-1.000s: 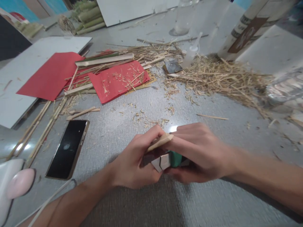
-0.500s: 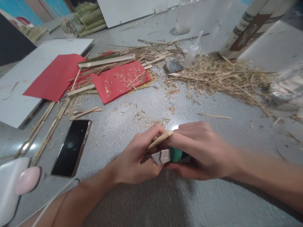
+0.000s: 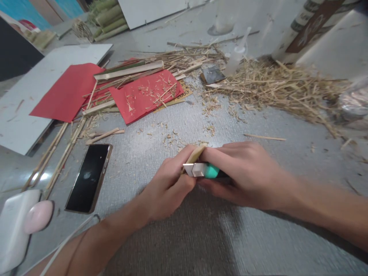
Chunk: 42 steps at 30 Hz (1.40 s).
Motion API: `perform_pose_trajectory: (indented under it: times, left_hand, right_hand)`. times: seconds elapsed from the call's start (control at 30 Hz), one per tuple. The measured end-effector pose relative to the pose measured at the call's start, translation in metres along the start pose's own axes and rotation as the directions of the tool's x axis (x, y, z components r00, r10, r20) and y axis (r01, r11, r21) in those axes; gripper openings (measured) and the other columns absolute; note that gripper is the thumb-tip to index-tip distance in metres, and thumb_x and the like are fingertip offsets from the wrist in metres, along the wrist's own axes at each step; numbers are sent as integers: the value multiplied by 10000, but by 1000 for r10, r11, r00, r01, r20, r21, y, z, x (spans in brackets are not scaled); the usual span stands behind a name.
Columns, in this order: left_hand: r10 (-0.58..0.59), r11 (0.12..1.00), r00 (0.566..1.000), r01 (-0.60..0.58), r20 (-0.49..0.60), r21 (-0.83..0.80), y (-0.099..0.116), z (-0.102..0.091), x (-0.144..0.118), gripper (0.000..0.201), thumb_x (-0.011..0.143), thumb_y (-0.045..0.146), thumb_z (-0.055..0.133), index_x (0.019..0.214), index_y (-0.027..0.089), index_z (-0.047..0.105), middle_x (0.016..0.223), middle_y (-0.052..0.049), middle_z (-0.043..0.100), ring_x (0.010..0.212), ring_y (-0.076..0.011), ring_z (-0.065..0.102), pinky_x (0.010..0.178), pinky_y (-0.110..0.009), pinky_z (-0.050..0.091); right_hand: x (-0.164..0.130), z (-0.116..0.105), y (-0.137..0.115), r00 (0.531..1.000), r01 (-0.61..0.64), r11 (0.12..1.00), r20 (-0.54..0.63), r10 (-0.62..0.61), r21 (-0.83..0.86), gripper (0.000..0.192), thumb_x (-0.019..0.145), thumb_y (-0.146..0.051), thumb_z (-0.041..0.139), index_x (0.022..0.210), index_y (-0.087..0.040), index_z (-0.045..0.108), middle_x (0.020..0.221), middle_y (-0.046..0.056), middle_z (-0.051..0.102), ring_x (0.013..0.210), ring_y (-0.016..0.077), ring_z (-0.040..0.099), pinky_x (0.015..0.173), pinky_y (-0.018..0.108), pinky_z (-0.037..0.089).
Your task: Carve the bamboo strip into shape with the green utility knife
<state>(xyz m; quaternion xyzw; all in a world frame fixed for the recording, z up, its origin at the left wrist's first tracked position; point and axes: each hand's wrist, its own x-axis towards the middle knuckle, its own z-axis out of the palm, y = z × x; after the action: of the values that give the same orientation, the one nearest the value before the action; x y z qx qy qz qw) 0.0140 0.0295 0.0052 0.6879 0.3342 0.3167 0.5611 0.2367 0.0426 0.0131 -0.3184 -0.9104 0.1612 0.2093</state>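
Fingers of my left hand (image 3: 169, 182) are closed around a short pale strip, perhaps bamboo (image 3: 196, 153), which tilts up to the right. My right hand (image 3: 244, 174) grips a utility knife (image 3: 211, 171) with a green and black handle. Its short metal blade points left, against or just in front of the strip's lower part; the exact contact is hard to make out. Both hands meet close together above the grey table, and my right index finger lies by the strip's upper end. Most of the knife handle is hidden in my right palm.
A phone (image 3: 88, 178) lies to the left, near a pink rounded case (image 3: 38, 217) and a white box (image 3: 17, 230). Red paper (image 3: 146, 96) with shavings, bamboo sticks and a straw heap (image 3: 281, 90) spread behind. A plastic dropper bottle (image 3: 236, 59) stands by the straw.
Both hands have shifted slightly up in the view, still together. The strip now stands more steeply, and the knife blade has come level across its lower part.
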Motion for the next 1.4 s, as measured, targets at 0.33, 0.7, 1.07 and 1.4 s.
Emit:
perform_pose_trajectory:
  times: [0.33,0.7,1.07,1.4]
  left_hand:
    - [33,999,999,-32,-33,38,0,1,-4,123,1111,251,499,1099,253,621,906,16,567,803,-156,501,723,-312,422]
    - [73,995,994,-68,-80,73,-1,4,-8,171,1142,337,501,1011,232,534,899,11,545,779,-142,475,713,-318,411]
    - [67,997,996,-65,-58,34,0,3,-6,213,905,168,715,926,235,514,755,42,494,641,-119,418,553,-272,352]
    - [4,992,998,3,55,-125,6,1,-6,251,849,205,718,994,235,516,735,47,510,612,-116,425,521,-291,319]
  right_hand:
    - [-2,0,-1,995,57,997,-87,-51,61,238,1116,-425,474,992,-229,525,691,-54,578,550,117,496,540,295,294]
    - [-3,3,0,986,98,994,-139,-90,51,254,1129,-451,441,1088,-223,546,704,-48,599,556,125,500,541,301,292]
    - [0,0,1,988,142,985,-67,-136,99,187,1093,-402,508,982,-251,514,698,-51,586,560,132,480,556,304,273]
    - [-3,0,0,990,135,983,-66,-128,121,147,1067,-381,528,1032,-241,558,705,-49,594,550,135,440,555,300,255]
